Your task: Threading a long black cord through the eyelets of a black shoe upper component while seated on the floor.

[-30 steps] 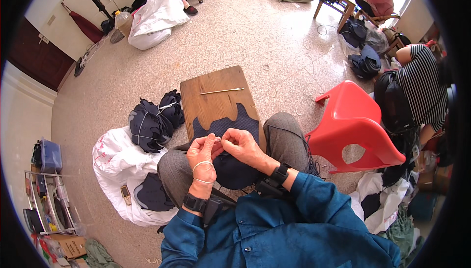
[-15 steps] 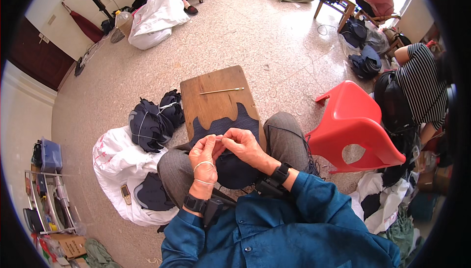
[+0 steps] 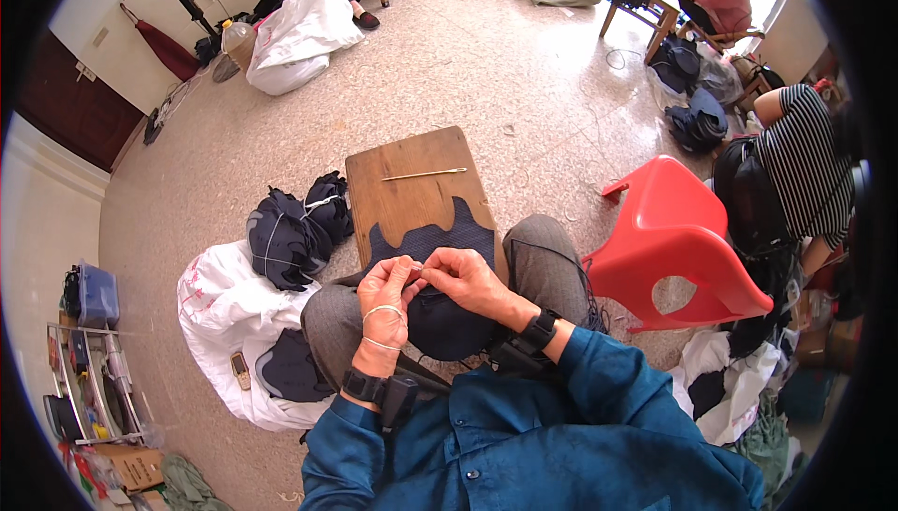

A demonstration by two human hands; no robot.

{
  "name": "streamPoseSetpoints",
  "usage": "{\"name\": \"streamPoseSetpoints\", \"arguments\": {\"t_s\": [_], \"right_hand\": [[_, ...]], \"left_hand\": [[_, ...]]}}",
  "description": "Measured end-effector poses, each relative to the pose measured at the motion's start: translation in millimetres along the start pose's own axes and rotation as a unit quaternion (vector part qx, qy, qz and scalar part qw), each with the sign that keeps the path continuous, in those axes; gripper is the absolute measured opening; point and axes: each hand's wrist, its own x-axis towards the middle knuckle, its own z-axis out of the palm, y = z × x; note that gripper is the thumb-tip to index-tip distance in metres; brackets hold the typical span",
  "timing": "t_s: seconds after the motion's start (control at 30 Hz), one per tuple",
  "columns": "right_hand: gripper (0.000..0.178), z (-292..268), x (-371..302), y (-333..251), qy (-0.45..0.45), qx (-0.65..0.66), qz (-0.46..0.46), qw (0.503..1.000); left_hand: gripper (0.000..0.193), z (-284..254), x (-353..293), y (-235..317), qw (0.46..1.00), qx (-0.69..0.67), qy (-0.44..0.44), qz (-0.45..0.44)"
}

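My left hand [image 3: 383, 301] and my right hand [image 3: 468, 281] meet above my lap, fingertips pinched together. Whatever lies between them is too small to make out. A pale band circles my left wrist. Beneath both hands, a dark navy fabric piece [image 3: 436, 238] with a scalloped far edge drapes from a wooden stool [image 3: 402, 151] onto my lap. On the bare wood rests a thin needle-like tool [image 3: 424, 174], apart from my hands.
Tied dark fabric bundles [image 3: 281, 235] and a white sack [image 3: 220, 300] with a phone [image 3: 240, 371] on it sit at my left. To my right stands a red plastic chair [image 3: 669, 221], with a person in a striped top [image 3: 795, 160] beyond. Dark cords hang by my right knee.
My left hand and wrist have shifted and turned slightly, and its fingertips have rolled against the right ones. My right hand has barely moved. The fabric and the thin tool stay put.
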Motion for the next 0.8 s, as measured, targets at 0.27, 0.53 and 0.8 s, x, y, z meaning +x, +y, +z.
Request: {"name": "streamPoseSetpoints", "arguments": {"t_s": [0.27, 0.53, 0.8], "right_hand": [[0.019, -3.0, -0.4, -1.4, 0.005, -0.043, -0.001, 0.999], [0.015, -5.5, -6.3, -2.1, -0.011, 0.020, 0.021, 1.000], [0.016, -3.9, -2.5, -3.7, -0.015, -0.003, 0.003, 1.000]], "left_hand": [[0.016, -0.3, 0.9, -0.4, 0.998, 0.047, -0.025, 0.039], [0.016, 3.3, 1.7, 10.0, 0.999, 0.037, -0.020, 0.019], [0.017, 7.5, -0.3, 2.5, 0.995, 0.081, -0.035, 0.050]]}}
